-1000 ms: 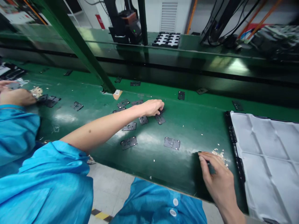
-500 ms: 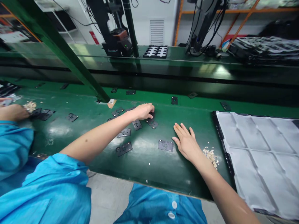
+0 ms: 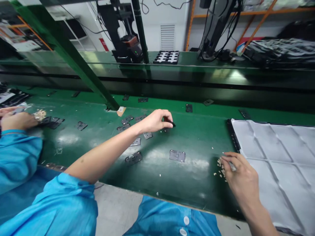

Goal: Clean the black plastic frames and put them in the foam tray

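My left hand (image 3: 158, 120) reaches over the green bench, fingers closed in a pinch on a thin black plastic plate (image 3: 173, 124), mostly hidden by the fingers. Below and left of it lie several similar dark plates, among them one near the front (image 3: 133, 158). Another flat plate (image 3: 177, 155) rests alone between my hands. At the right, my right hand (image 3: 242, 175) has its fingers drawn together over a small pile of pale chips (image 3: 222, 171). Something greyish shows at those fingers, too unclear to name.
A black tray with a pale grey gridded lining (image 3: 273, 141) stands at the right. A slanted green post (image 3: 83, 68) meets the bench left of centre. At far left a co-worker's hand (image 3: 19, 120) works beside another chip pile (image 3: 39, 114). More plates lie along the back strip.
My left hand has lifted a black plate and shifted slightly right. My right hand has moved right and nearer, from open beside the lone plate to closed at the chip pile.
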Tool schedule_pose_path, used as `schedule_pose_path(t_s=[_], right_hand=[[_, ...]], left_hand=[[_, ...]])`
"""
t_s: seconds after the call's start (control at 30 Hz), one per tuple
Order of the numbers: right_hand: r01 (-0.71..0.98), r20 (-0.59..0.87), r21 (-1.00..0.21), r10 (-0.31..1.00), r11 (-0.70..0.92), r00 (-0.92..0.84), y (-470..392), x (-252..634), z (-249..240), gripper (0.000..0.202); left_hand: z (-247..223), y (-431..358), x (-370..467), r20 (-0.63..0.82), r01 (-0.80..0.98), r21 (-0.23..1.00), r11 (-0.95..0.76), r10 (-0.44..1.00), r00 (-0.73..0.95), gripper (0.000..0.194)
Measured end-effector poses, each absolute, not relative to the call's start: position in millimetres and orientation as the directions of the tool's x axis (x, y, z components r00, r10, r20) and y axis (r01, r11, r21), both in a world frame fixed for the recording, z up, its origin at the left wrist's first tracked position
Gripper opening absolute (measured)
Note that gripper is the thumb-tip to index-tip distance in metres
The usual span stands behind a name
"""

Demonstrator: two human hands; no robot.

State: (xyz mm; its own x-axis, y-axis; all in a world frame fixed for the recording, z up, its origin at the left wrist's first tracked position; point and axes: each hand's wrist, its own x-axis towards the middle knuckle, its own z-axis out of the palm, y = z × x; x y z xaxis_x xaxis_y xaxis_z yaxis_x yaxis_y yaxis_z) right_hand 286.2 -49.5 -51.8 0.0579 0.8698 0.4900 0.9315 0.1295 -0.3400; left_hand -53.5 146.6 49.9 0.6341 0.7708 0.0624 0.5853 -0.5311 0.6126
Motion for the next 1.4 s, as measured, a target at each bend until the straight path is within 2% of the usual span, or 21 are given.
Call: schedule_pose_path(t_s=[0.03,0.1,0.17,0.23,0.3,0.37,0.47,0.6,0.7,0.73,0.8,0.87,0.97,1.23,1.4], right_hand=[[0.921,0.491,-0.372,0.866,0.117,0.089,-51,283,-46,0.024],[0.882,0.481,-0.460,0.864,0.104,0.149,-53,271,-32,0.021],[0.783,0.405,-0.614,0.890,0.094,0.211,-57,253,-18,0.020],[0.558,0.201,-0.828,0.956,0.048,0.216,-65,232,-2,0.025],[0.233,-0.050,-0.971,0.998,-0.056,0.029,-75,209,12,0.031],[-0.009,-0.134,-0.990,0.979,-0.137,-0.156,-84,190,22,0.032],[-0.133,-0.153,-0.975,0.972,-0.178,-0.178,-95,176,27,0.026],[-0.025,-0.139,-0.989,0.984,-0.143,-0.109,-103,181,23,0.025],[0.188,-0.073,-0.980,0.995,-0.059,-0.068,-106,188,24,0.024],[0.264,-0.041,-0.964,0.997,-0.021,-0.071,-106,189,25,0.023],[0.385,0.029,-0.921,0.996,0.060,-0.085,-106,188,27,0.020],[0.455,0.101,-0.881,0.991,0.130,-0.087,-107,186,28,0.015],[0.496,0.166,-0.847,0.982,0.191,-0.093,-108,183,27,0.011],[0.492,0.190,-0.837,0.970,0.241,-0.152,-108,183,28,0.015],[0.473,0.176,-0.849,0.970,0.236,-0.168,-109,184,25,0.014]], left_hand=[[56,130,-49,0.131,0.515,0.643,-0.567,0.744,0.655,0.010],[64,95,-41,0.368,0.290,0.661,-0.692,0.636,0.679,0.008],[64,60,-33,0.557,0.151,0.557,-0.817,0.502,0.662,0.008],[57,29,-25,0.669,0.125,0.425,-0.897,0.404,0.624,0.014],[43,6,-16,0.743,0.152,0.336,-0.930,0.361,0.563,0.013],[29,-11,-9,0.790,0.177,0.293,-0.940,0.342,0.509,0.013],[18,-28,-8,0.759,0.223,0.317,-0.922,0.387,0.524,0.016],[26,-44,-25,0.534,0.278,0.528,-0.802,0.568,0.626,0.042],[34,-51,-31,0.388,0.238,0.777,-0.583,0.742,0.547,0.059],[35,-52,-30,0.320,0.210,0.855,-0.474,0.801,0.506,0.058],[37,-51,-23,0.159,0.160,0.953,-0.259,0.871,0.465,0.044],[37,-49,-15,0.012,0.162,0.981,-0.106,0.870,0.493,0.029],[36,-47,-7,-0.072,0.170,0.985,-0.026,0.834,0.547,0.030],[28,-51,-2,-0.053,0.035,0.999,0.041,0.837,0.544,0.032],[26,-51,1,-0.020,0.030,1.000,0.005,0.851,0.525,0.033]])
